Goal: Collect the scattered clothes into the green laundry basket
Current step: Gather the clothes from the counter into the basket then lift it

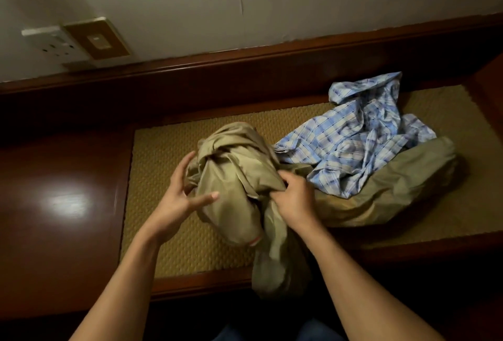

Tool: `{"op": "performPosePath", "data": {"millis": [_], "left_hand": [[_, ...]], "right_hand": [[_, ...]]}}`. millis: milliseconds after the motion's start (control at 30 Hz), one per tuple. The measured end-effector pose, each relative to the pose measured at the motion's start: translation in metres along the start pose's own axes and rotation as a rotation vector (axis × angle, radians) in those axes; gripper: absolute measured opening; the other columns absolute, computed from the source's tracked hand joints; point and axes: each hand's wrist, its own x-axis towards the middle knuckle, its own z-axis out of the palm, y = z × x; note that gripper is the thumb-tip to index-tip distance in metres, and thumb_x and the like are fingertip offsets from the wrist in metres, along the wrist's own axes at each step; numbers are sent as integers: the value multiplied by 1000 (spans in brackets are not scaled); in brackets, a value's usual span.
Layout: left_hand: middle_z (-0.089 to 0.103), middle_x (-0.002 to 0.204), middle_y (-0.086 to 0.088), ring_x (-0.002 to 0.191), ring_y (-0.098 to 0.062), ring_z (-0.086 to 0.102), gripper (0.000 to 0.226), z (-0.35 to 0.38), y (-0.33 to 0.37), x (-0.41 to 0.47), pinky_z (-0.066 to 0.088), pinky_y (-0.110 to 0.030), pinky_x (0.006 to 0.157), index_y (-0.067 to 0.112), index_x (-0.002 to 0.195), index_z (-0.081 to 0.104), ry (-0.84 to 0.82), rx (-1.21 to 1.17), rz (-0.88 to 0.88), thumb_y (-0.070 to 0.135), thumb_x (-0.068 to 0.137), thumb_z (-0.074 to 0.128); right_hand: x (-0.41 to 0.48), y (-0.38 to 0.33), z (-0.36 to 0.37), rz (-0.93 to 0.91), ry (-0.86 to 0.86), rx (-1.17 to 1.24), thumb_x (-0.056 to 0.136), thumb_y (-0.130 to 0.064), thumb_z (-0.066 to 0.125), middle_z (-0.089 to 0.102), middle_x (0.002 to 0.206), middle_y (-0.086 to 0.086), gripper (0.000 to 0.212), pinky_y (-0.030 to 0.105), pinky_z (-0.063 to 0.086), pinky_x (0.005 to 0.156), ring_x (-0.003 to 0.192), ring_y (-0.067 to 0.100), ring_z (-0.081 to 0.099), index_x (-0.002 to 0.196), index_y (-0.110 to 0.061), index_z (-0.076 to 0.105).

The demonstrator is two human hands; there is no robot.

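Right hand [295,200] clutches khaki garment [234,177] | left hand [177,193] open, cupping it | likely soft, light; gather tail overhanging tabletop [152,231] front edge

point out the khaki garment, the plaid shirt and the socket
khaki garment [234,169], head view, on the bunched upper part of the bundle
plaid shirt [362,136], head view, on the crumpled middle of the blue check cloth
socket [54,42], head view, on the white faceplate on the wall
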Motion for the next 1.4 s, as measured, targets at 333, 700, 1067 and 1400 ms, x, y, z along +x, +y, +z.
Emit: {"op": "performPosePath", "data": {"millis": [333,700,1067,1400], "left_hand": [[67,122,5,119,-16,64,55,29,-30,-1,57,-24,88,20,128,58,-120,187,-119,-6,82,74],[-34,162,11,151,-29,-25,120,10,-34,26,5,-66,117,64,150,1,-107,1122,225,55,66,86],[-15,167,-3,152,-37,-20,129,24,-92,77,16,-74,115,53,154,-3,-137,1227,26,67,59,84],[0,169,-10,155,-31,-9,109,16,-110,72,13,-60,122,35,160,18,-39,964,177,67,71,73]], "right_hand": [[14,-57,30,-381,-331,-151,82,-14,68,56,143,2,63,32,30,117,134,19,47,142,-24,56],[0,42,66,-273,-830,-436,83,-44,75,25,164,2,86,43,21,123,153,23,18,156,-32,31],[-56,91,24,59,-557,-921,62,-73,76,-25,164,16,135,73,18,110,150,45,-21,155,-43,-18],[4,14,22,-154,-175,-134,63,7,63,74,96,7,52,8,41,72,87,23,69,109,-9,78]]}}
